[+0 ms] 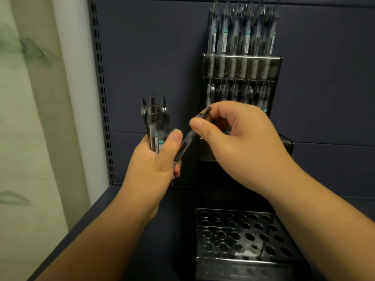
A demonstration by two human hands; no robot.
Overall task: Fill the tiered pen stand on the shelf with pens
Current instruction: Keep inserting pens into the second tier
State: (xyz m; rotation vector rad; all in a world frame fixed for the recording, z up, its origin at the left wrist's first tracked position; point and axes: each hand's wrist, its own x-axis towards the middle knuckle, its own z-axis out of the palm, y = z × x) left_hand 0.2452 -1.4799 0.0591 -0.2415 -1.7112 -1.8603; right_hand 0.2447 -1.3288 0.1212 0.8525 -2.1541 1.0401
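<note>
From the head view, a black tiered pen stand [241,67] sits on a dark blue shelf [105,209], against the shelf's back panel [154,57] and right of centre. Three tiers can be made out: a far top tier, a middle tier partly hidden behind the right hand, and a near bottom tier [243,234]. The top tier is packed with upright pens [241,29], their long axes vertical and clicker ends pointing up; they overlap too much to count exactly, though four white and teal labels show. The middle tier also holds upright pens [227,92], too blurred and hidden for a count. The bottom tier is a plate of round holes in four rows of six, twenty-four in all, and no pen stands up out of it. The left hand [156,159], left of the stand and nearer the viewer, has its fingers curled round a bunch of pens [156,122]; three clicker tops stick up out of the fist, pointing up and slightly away, long axes near vertical. The right hand [237,138], in front of the middle tier, pinches a single pen [188,138] between thumb and forefinger near its upper end. That pen lies on a slant, its upper end pointing up and to the right and its lower end running down and left to the left hand's thumb, which touches it. Left of the shelf, a slotted metal upright [102,88] runs vertically, and beyond it stands a pale wall [30,118].
</note>
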